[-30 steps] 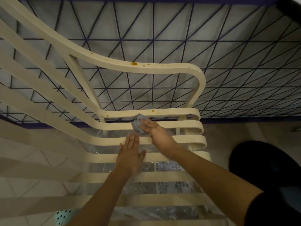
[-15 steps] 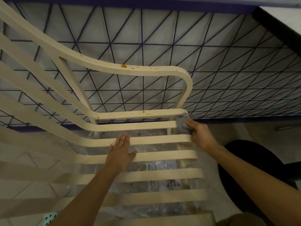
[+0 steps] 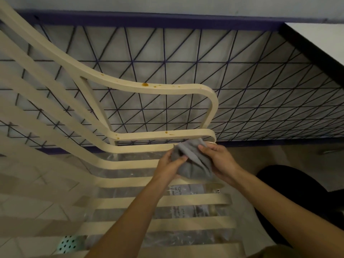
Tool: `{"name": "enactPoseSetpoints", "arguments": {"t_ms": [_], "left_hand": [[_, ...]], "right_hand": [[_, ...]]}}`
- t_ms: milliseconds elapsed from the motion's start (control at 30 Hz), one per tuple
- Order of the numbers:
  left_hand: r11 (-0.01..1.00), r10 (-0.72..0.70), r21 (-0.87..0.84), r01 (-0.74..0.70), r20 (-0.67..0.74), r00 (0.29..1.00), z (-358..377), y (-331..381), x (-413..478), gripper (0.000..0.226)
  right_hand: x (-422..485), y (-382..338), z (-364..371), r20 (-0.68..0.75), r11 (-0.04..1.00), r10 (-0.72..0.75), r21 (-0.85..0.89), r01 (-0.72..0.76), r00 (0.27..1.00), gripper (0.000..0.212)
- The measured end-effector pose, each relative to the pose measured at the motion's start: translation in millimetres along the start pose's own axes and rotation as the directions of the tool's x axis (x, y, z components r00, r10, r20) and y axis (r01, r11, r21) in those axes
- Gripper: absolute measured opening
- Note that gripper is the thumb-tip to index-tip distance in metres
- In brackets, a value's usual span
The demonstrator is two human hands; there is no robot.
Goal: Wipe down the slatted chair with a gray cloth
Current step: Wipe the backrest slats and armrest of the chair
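Net-patterned wall (image 3: 242,81) behind slatted chair (image 3: 149,90), both hands, left hand (image 3: 168,168), right hand (image 3: 221,162), clutching gray cloth (image 3: 193,161), possibly plastic beneath.

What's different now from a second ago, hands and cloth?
The left hand left the seat slat it rested flat on and took hold of the gray cloth. The right hand, after wiping out to the slat's right end, lifted the cloth off; both hands now bunch it above the slats. The orange-brown spots on the armrest remain.
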State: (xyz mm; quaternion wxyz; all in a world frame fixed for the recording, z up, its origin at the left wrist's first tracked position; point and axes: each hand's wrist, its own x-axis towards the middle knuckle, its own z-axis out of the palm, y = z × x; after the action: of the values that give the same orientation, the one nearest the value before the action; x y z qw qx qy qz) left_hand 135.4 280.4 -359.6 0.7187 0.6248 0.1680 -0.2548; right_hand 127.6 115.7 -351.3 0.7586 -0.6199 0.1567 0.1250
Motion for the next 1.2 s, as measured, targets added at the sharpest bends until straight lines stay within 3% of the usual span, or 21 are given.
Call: {"name": "enactPoseSetpoints", "arguments": {"t_ms": [100,167,267,367,433,600,733,800,833,933,1033,1100,1200], "left_hand": [[0.974,-0.052,-0.225,0.031,-0.088,0.995,-3,4,-3,0.032],[0.986,0.011,-0.161,-0.033,-0.139,0.99,-9,3,-3,0.041],[0.986,0.164,0.038,-0.16,-0.157,0.974,-14,3,-2,0.042],[0.964,0.211,0.202,-0.172,-0.193,0.958,-11,2,2,0.055],[0.956,0.231,0.233,-0.18,-0.215,0.949,-8,0,5,0.058],[0.969,0.229,0.155,-0.193,-0.273,0.934,-14,-3,13,0.047],[0.922,0.367,0.276,-0.273,-0.391,0.844,-20,-9,10,0.039],[0.884,0.431,0.337,-0.325,-0.317,0.845,-18,-14,7,0.026],[0.903,0.391,0.284,-0.322,-0.235,0.89,-13,-14,5,0.022],[0.993,0.088,-0.076,-0.089,-0.007,0.996,3,-5,1,0.024],[0.978,-0.006,-0.207,0.004,-0.012,1.0,2,-4,8,0.023],[0.981,0.002,-0.192,-0.016,-0.074,0.997,-1,-8,14,0.024],[0.968,-0.052,-0.248,0.042,-0.032,0.998,3,-6,23,0.036]], "right_hand": [[-2,0,3,-0.012,0.938,0.166,0.312,-0.154,0.986,0.031],[-4,0,2,-0.022,0.876,0.267,0.421,-0.233,0.964,0.032],[-14,5,3,0.099,0.894,0.347,0.265,-0.361,0.933,0.039],[-24,13,7,0.26,0.923,0.33,0.114,-0.368,0.907,0.041],[-26,14,12,0.295,0.936,0.304,0.086,-0.341,0.906,0.046],[-13,12,12,0.037,0.95,0.252,0.184,-0.254,0.967,0.041],[-2,8,3,-0.089,0.927,0.223,0.327,-0.183,0.971,0.041],[1,6,4,-0.165,0.975,0.139,0.194,-0.106,0.976,0.029],[1,6,7,-0.166,0.993,0.083,0.092,-0.068,0.983,0.022],[-4,6,20,0.059,0.995,-0.014,-0.102,0.02,0.998,0.024],[-6,7,24,0.153,0.977,-0.076,-0.186,0.105,0.985,0.028],[0,10,15,0.12,0.875,-0.241,-0.403,0.269,0.963,0.034],[12,21,4,0.258,0.575,-0.337,-0.705,0.415,0.905,0.062]]}}
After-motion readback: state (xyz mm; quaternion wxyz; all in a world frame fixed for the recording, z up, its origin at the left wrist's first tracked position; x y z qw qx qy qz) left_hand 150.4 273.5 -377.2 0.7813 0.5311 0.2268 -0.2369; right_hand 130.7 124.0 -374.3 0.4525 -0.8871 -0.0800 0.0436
